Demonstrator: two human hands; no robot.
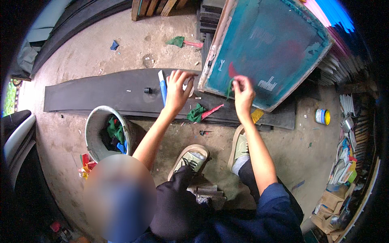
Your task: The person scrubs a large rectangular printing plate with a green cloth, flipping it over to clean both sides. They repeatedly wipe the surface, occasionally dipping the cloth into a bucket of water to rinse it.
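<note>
My right hand (244, 92) pinches a thin green scrap of cloth (229, 90) over the lower left corner of a teal screen-printing frame (275, 48). That frame leans at the upper right, with a red smear and pale lettering on its mesh. To its left, my left hand (178, 90) hovers over the dark sheets (101, 91), thumb and bent fingers apart. A pale round item shows partly behind the thumb; I cannot tell what it is. Beside this hand lies a blue-handled flat tool (163, 89). Green cloth (196, 113) with a red strip lies between my forearms.
A grey bucket (90, 137) with green and blue scraps stands left of my legs. A small black cylinder (148, 90) rests on the dark sheets. A yellow-and-blue tin (323, 116) stands at right, near shelf clutter (338, 178). Scraps (176, 41) litter the floor ahead.
</note>
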